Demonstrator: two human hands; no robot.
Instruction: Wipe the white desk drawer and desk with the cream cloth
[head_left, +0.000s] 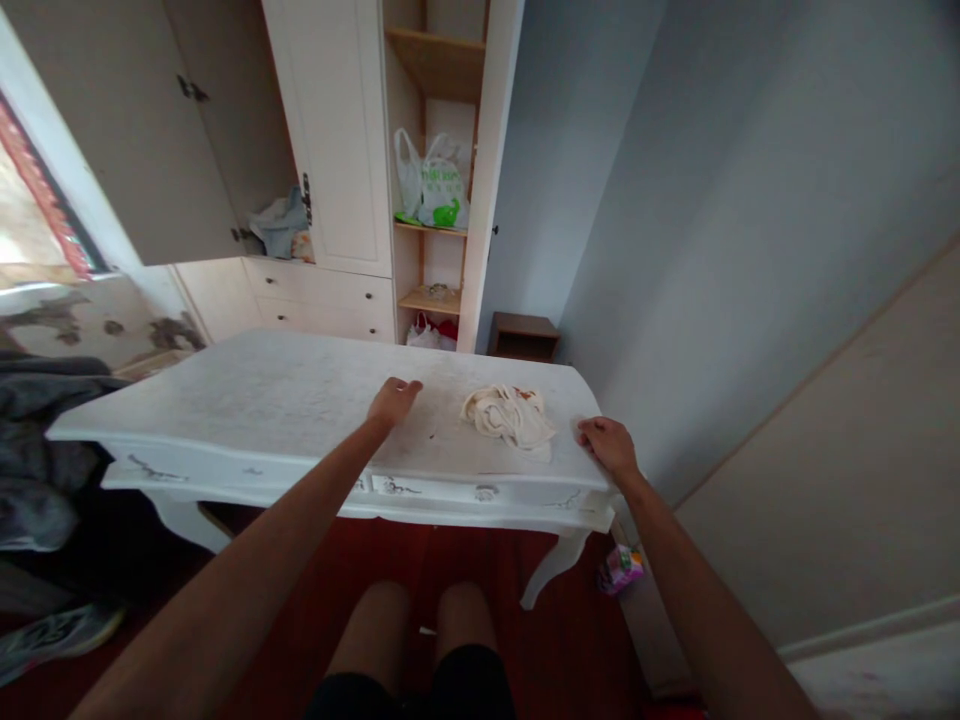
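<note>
A white desk (pixel 247 380) with a smudged top and carved drawer fronts stands before me. Over the middle of its top is my left hand (pixel 394 400), fingers curled in and thumb against them; what they pinch, if anything, is too small to make out. A crumpled cream cloth (pixel 510 415) with a reddish-brown patch lies to its right, touched by neither hand. By the desk's right end, my right hand (pixel 609 445) is closed, with a small pale bit at its fingertips that I cannot identify.
Behind the desk stands a white wardrobe (pixel 337 130); a plastic bag (pixel 442 190) sits on its shelf. A brown cabinet (pixel 523 335) is in the corner. Dark clothes (pixel 45 440) are piled at left, near a shoe (pixel 60 635). A pink box (pixel 621 568) lies by the right wall.
</note>
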